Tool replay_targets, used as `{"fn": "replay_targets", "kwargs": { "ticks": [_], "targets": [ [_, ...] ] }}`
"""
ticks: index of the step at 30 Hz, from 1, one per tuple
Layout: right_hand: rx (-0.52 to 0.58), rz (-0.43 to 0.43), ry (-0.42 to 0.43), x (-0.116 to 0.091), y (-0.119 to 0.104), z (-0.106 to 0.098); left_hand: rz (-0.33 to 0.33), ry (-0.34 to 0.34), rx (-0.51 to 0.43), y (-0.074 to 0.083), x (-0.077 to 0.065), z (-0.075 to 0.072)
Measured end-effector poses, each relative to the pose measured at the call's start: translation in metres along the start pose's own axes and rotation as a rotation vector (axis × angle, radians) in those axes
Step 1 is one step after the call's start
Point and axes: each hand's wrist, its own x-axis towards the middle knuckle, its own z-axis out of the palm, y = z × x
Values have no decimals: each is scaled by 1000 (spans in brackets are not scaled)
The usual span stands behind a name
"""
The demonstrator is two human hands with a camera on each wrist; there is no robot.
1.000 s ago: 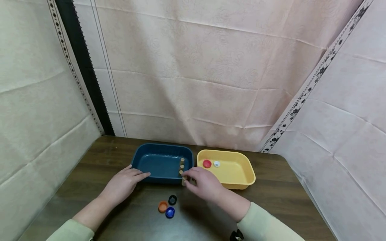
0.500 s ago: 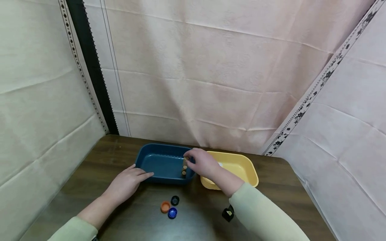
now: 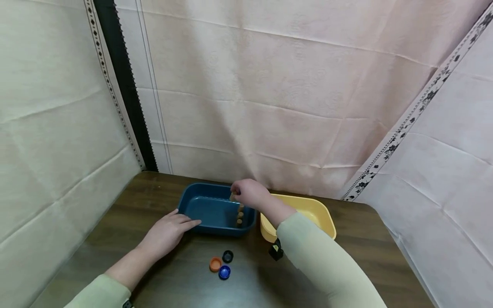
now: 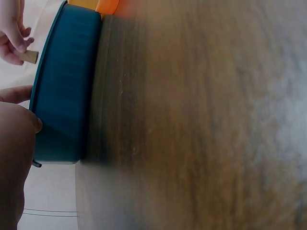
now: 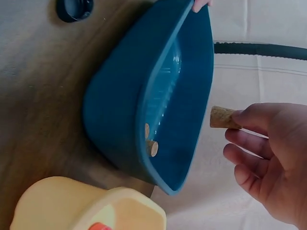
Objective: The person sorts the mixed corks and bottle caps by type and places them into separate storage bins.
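Note:
My right hand (image 3: 250,194) pinches a cork (image 5: 223,118) between thumb and fingers, above the back right part of the blue tray (image 3: 208,214). Below it, three more corks (image 3: 240,215) stand in a row along the tray's right side. The left hand (image 3: 165,235) holds the tray's front left corner. In the left wrist view one digit reaches over the rim and another fingertip presses the outer wall (image 4: 67,86). My right forearm hides part of the yellow tray (image 3: 319,214).
Orange (image 3: 215,264), black (image 3: 227,256) and blue (image 3: 224,272) bottle caps lie together on the wooden table (image 3: 185,282), in front of the blue tray. A red cap (image 5: 100,226) shows inside the yellow tray. Cloth hangs behind and at both sides.
The right hand has carried the cork from the tray's front right edge up and back over its far right part. The left hand stays on the corner. The head view has shifted slightly.

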Motion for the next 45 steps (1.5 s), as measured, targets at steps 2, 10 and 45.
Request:
{"fn": "replay_targets", "kwargs": {
  "ticks": [2, 10, 45],
  "targets": [
    [-23, 11, -14, 7, 1, 0, -5, -7, -1, 0, 1, 0],
    [-42, 58, -46, 33, 3, 1, -19, -36, -9, 2, 3, -2],
    [-112, 155, -120, 46, 15, 50, -25, -57, -8, 3, 3, -9]
  ]
}}
